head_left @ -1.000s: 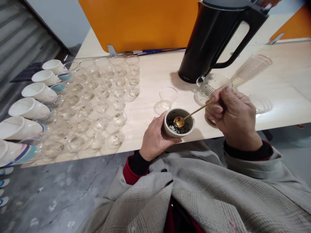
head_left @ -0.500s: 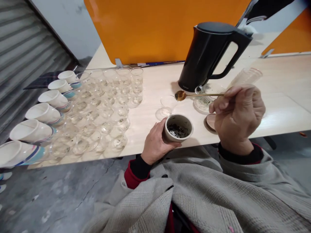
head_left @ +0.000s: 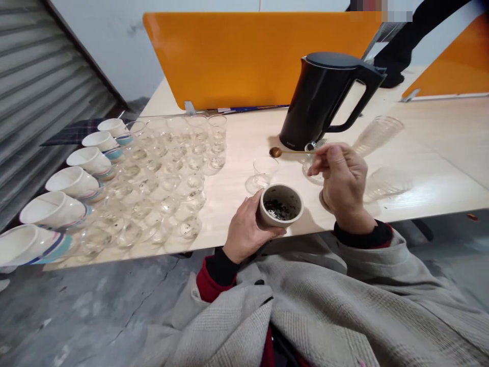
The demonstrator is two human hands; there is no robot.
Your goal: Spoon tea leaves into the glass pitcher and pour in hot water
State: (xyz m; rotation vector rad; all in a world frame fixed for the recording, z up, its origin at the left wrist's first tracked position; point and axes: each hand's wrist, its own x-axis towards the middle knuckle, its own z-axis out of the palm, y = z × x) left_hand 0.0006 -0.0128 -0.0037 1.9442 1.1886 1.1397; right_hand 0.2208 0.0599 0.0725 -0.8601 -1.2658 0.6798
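Observation:
My left hand (head_left: 246, 227) is wrapped round a small grey ceramic cup (head_left: 281, 205), tilted a little at the table's front edge. Dark loose bits like tea leaves lie inside it. Between the fingertips of my right hand (head_left: 342, 178) is the handle of a gold-coloured spoon (head_left: 274, 152). The spoon's bowl hangs above a clear plastic cup (head_left: 265, 171), which stands just behind the ceramic one. What the spoon carries is too small to make out. Partly hidden behind my right hand are a ribbed glass dish (head_left: 314, 171) and a round wooden piece.
A black electric kettle (head_left: 321, 102) stands at the back, before an orange divider (head_left: 229, 61). Rows of clear cups (head_left: 164, 178) and several white paper cups (head_left: 69, 181) fill the left. Stacked clear cups (head_left: 380, 133) lie at right. Another person's dark sleeve (head_left: 408, 46) reaches in behind.
My right hand has moved left and slightly down, and the spoon's bowl has shifted a little left. My left hand still holds the ceramic cup. The other person's arm has come lower.

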